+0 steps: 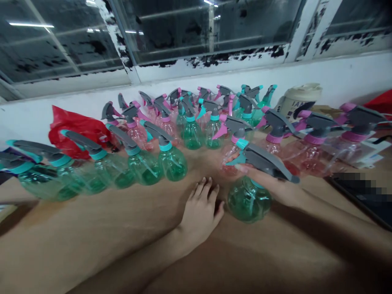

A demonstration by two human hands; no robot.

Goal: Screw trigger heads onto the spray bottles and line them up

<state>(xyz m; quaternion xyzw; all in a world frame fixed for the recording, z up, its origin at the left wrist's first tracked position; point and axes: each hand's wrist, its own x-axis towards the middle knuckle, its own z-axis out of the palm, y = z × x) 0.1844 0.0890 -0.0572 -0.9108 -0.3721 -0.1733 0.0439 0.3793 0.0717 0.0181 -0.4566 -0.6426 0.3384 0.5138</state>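
Observation:
My right hand (275,181) is closed around the neck of a green spray bottle (249,202), under its grey and turquoise trigger head; my fingers are partly hidden behind it. To the left of this bottle, my left hand (200,208) lies palm down on the wooden table (122,245) with its fingers stretched out, holding nothing. Just behind my right hand stands a pink spray bottle (231,155). A row of green spray bottles (173,163) runs off to the left, and several pink spray bottles (312,151) line up on the right.
More pink and green bottles (192,134) crowd along the white wall. A red plastic bag (70,130) sits at the back left, a pale cup (301,100) at the back right. A dark flat device (358,200) lies on the right. Another person's arm (15,192) shows at the left edge.

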